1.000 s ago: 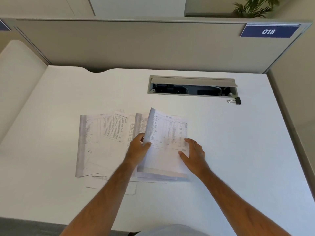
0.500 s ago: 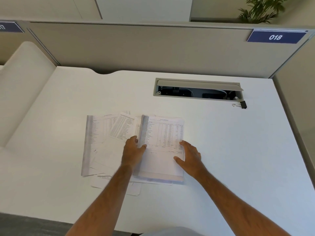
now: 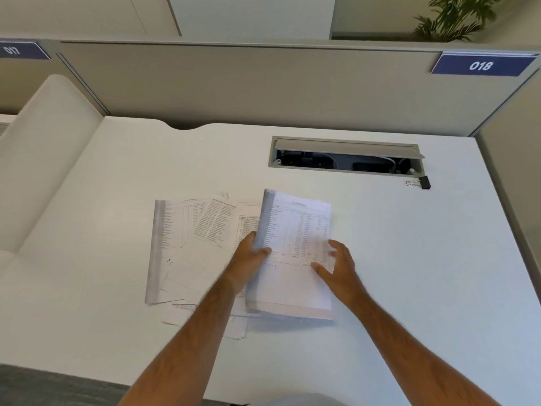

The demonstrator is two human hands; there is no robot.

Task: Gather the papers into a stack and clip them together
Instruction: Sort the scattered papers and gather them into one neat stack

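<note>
Left hand [image 3: 248,256] pinching the sheet [image 3: 292,253] at its edge, right hand [image 3: 336,265] open flat on it, near the binder clip [image 3: 421,182]; squaring edges first should help.

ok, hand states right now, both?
Left hand: grips left edge of the paper bundle.
Right hand: open, fingers against the bundle's right edge.
</note>
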